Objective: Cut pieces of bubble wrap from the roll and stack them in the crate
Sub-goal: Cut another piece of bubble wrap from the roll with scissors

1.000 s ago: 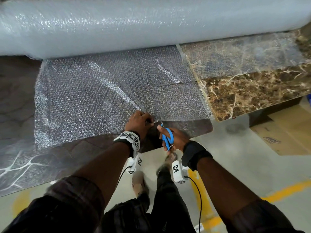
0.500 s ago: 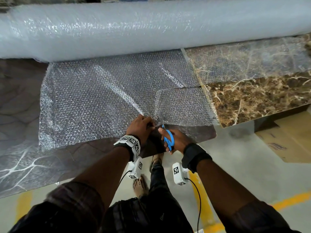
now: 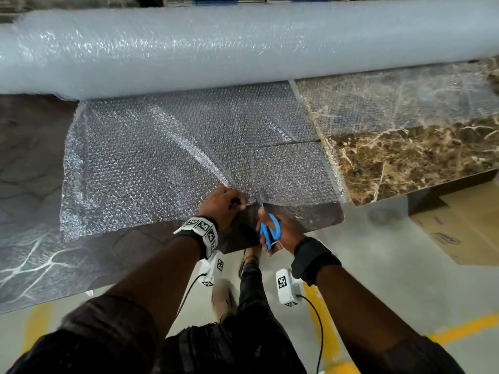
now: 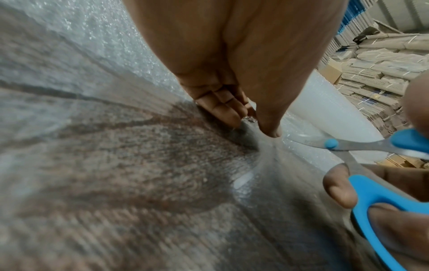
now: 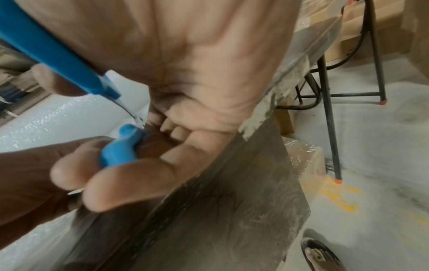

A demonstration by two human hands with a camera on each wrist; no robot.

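Across the top of the head view, the bubble wrap roll [image 3: 243,44], its sheet [image 3: 167,163] drawn down over the marble worktop [image 3: 405,163] to frame centre. At lower centre, left hand [image 3: 222,203] with fingers [image 4: 223,108] pinching the near edge, right hand [image 3: 283,230] gripping blue scissors [image 3: 270,230], blades parted there. Cut only beginning, no crate or stacked pieces in view; no legible writing.

**Both arms out, hands close together**

Both forearms reach forward with sleeves pushed up, each wrist strapped with a tagged camera band. The left hand [image 3: 222,202] is knuckles-up, fingers and thumb pinched tight together. Just beside it the right hand [image 3: 280,230] has its fingers curled through blue handle loops.
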